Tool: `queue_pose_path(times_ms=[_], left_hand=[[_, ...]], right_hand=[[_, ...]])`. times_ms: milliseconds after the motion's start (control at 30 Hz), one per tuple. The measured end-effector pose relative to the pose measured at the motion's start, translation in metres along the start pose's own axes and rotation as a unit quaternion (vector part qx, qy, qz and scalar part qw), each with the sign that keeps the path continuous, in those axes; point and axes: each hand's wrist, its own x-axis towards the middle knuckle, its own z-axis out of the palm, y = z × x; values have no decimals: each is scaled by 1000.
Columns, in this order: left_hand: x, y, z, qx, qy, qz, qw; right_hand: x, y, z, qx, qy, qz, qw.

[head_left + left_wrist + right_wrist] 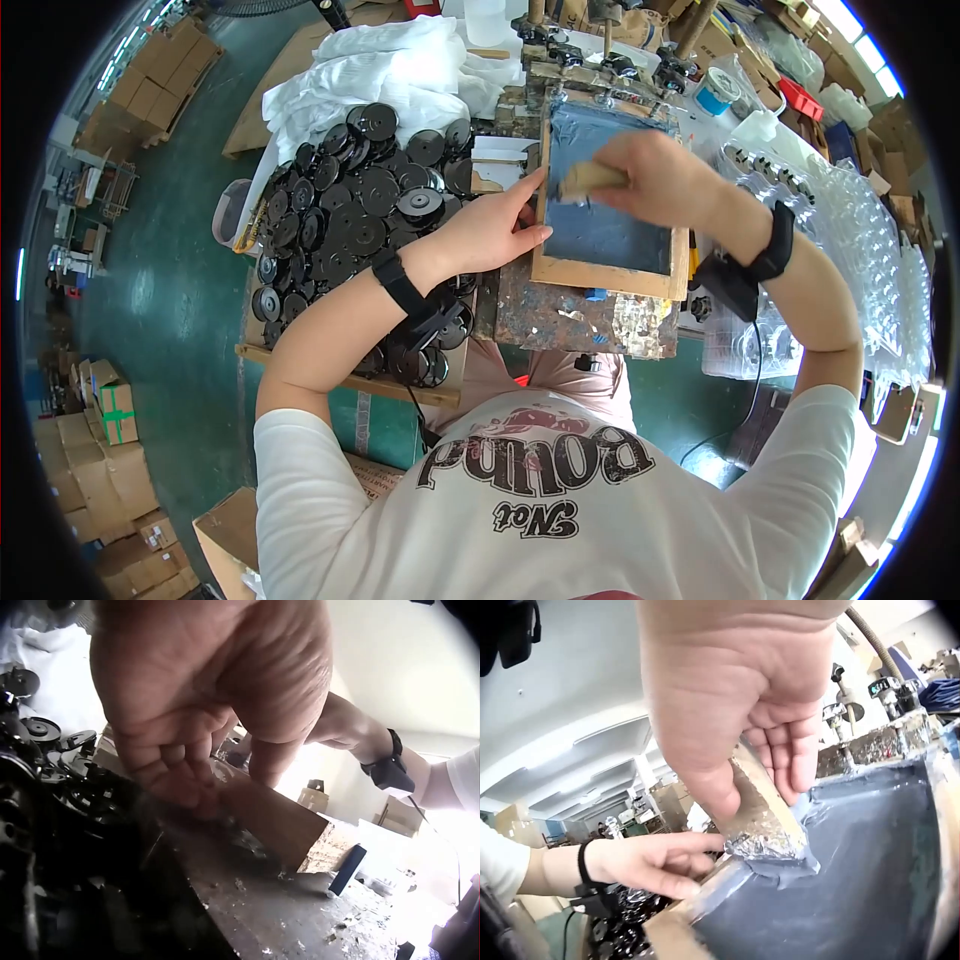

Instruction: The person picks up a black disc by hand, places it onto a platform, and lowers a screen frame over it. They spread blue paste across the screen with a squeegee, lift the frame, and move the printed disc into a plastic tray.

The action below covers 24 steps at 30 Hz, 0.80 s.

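Note:
A wooden-framed printing screen [608,277] lies on a paint-stained board, its mesh smeared with dark grey-blue ink [607,240]. My left hand [487,232] holds the frame's left side rail, with thumb and fingers on either side of the wood in the left wrist view. Over the mesh, my right hand [662,180] grips a wooden-handled squeegee [761,814]. The squeegee tilts, and its ink-coated lower edge is at the inked surface beside the left rail. In the head view the right hand hides part of the mesh.
Many black round discs [345,215] are heaped on the left, below white cloth or plastic [375,70]. Clamps [620,65] line the screen's far edge. A blue-banded tub [715,92] and clear plastic trays [830,250] are on the right. A blue tab [347,868] sticks out near the frame corner.

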Motion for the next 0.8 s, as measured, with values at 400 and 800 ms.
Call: queue_pose_path(times_ms=[400,800], left_hand=[[-2,46,-41,-158,88,181,967],[-34,-51,-82,383,1,58,922]], right_hand=[[-41,168,-54,66,106,281,951],[-3,54,45,97,-57,118,987]])
